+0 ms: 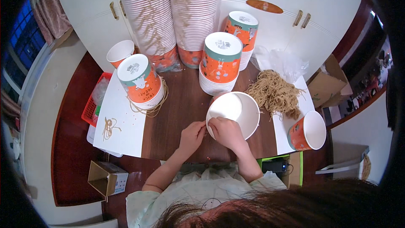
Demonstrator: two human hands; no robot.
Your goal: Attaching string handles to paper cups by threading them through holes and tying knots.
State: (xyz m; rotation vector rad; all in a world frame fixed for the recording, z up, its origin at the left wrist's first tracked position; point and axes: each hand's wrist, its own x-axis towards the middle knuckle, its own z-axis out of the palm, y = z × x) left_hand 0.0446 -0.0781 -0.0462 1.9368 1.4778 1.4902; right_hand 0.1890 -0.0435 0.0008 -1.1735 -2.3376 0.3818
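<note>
A large paper bucket (249, 109) lies tilted in front of me, its white inside facing up and towards me. My right hand (228, 131) is closed over its near left rim, the fingertips pinching the wall there. Just outside that same rim, my left hand (193, 137) is closed, with thumb and fingers pressed together against the bucket's wall. Whatever lies between the left fingertips is too small to make out. To the bucket's right is a heap of tan cord (276, 93).
Upside-down stacks of orange buckets (220, 61), (141, 80) stand on the brown table (168, 131). Tall wrapped bucket stacks (149, 21) are behind. Single buckets (314, 131), (120, 52) sit at the right and back left. Loose cords (110, 129) lie left; a cardboard box (107, 178) is below.
</note>
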